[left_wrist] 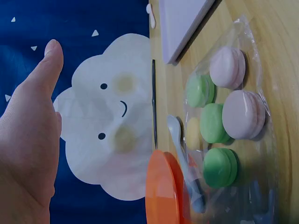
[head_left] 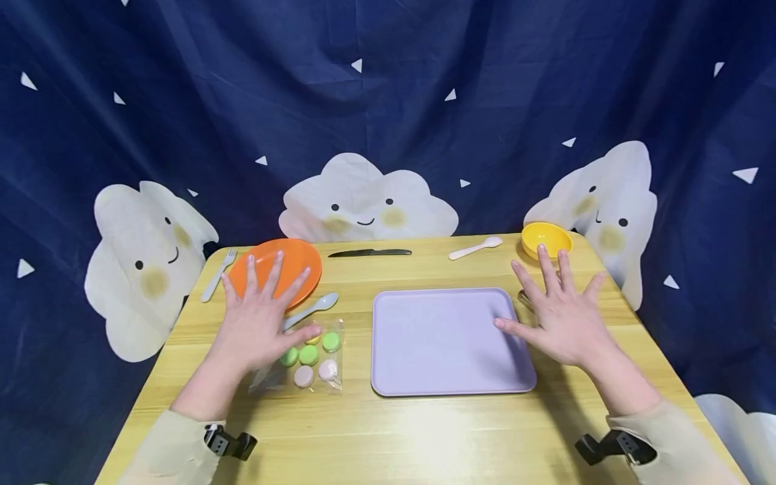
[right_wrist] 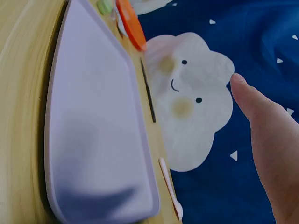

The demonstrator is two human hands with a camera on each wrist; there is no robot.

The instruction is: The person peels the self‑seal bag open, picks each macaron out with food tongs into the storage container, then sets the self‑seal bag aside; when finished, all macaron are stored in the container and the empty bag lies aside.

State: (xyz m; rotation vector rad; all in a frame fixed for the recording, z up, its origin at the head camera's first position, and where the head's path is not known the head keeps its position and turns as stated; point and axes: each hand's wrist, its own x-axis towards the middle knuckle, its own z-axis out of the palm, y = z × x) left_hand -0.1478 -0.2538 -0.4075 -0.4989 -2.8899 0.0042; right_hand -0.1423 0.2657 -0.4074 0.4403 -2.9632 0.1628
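Hovering wide-spread and empty: left grip point(head_left: 256, 325), right grip point(head_left: 564, 320). Head view alone shows bowl point(head_left: 547, 236).

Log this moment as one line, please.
left hand: fingers spread, holding nothing, raised near macaron bag | right hand: fingers spread, holding nothing, raised near purple tray | yellow bowl: far right corner

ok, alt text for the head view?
A person's left hand and right hand, empty, fingers spread, hover over a wooden table. A lilac tray lies centrally, with an orange plate and bagged macaron shapes by the left hand, a yellow bowl beyond the right. A black knife lies further back.
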